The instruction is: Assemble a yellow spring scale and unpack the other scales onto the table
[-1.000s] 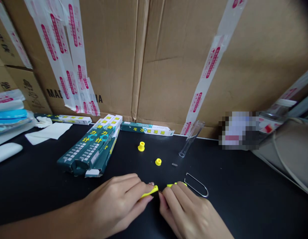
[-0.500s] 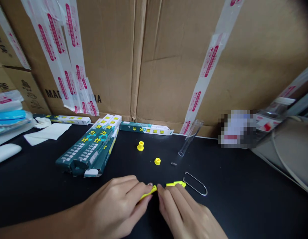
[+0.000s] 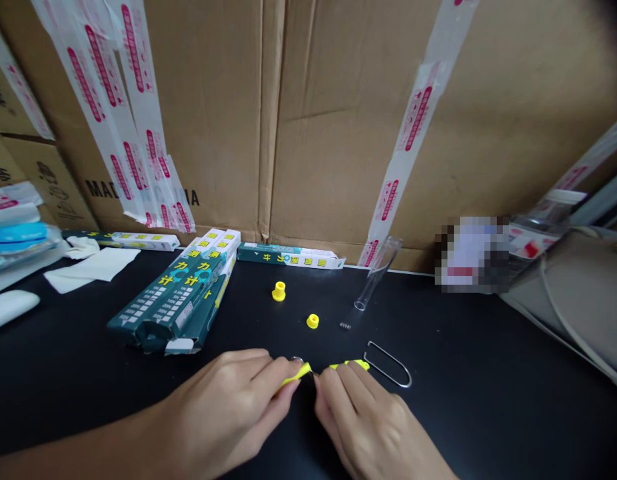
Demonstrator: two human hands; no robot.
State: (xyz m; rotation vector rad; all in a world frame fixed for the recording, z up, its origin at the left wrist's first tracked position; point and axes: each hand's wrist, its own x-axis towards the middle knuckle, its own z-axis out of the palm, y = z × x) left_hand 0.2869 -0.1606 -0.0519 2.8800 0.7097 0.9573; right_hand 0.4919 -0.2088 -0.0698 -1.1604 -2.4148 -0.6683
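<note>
My left hand (image 3: 233, 400) is closed, pinching a yellow plastic strip (image 3: 294, 380) between thumb and index finger. A small shiny metal ring or hook (image 3: 297, 360) shows at its fingertips. Close by on the right, my right hand (image 3: 361, 413) is closed too, its fingertips on a thin metal wire (image 3: 312, 373) by the strip's end. Past the right knuckles sticks out another yellow plastic piece (image 3: 361, 365); whether the fingers grip it is hidden. Beside it lies a bent metal wire loop (image 3: 391, 365). Two yellow plastic caps (image 3: 278, 291) and a small spring (image 3: 345, 326) lie beyond the hands.
A clear tube (image 3: 377, 277) leans at the back. Several green and white printed boxes (image 3: 178, 293) lie left, another box (image 3: 288, 256) behind. White tissue (image 3: 96, 269) is far left. A bottle (image 3: 543, 223) and a grey bag (image 3: 573, 293) stand right; large cardboard (image 3: 223, 120) closes off the back.
The yellow strip in my left hand has tilted up slightly, and the thin wire now shows between the fingertips of both hands. The view has shifted a little.
</note>
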